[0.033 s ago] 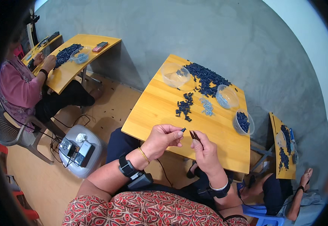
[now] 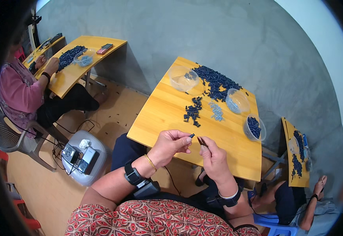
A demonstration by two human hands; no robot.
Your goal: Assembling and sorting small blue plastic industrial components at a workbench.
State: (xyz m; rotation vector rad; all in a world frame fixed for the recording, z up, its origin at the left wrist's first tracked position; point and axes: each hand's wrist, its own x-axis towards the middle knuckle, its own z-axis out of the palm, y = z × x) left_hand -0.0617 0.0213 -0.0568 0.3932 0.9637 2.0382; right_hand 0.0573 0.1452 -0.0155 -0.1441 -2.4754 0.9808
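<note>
Between the thumb and fingers of my left hand (image 2: 171, 144) is a small dark blue plastic piece (image 2: 192, 135), held just over the near edge of the yellow table (image 2: 155, 114). My right hand (image 2: 214, 155) is closed around dark tweezers (image 2: 202, 141). Their tips point toward the piece, a small gap away from it. Farther up the table lie a small group of dark pieces (image 2: 193, 112) and a little heap of tiny grey-blue parts (image 2: 216, 111). A large pile of dark blue pieces (image 2: 218, 82) spreads along the far edge.
Three clear round tubs stand on the table: one at far left (image 2: 183, 80), one with grey-blue parts (image 2: 237, 101), one with dark pieces (image 2: 254, 128). A co-worker (image 2: 26, 90) sits at a left table; another person's arm (image 2: 311, 212) shows at right. Devices and cables lie on a grey bin (image 2: 85, 157).
The tweezers' tips have shifted very slightly to the left, toward the piece. My left hand looks unmoved.
</note>
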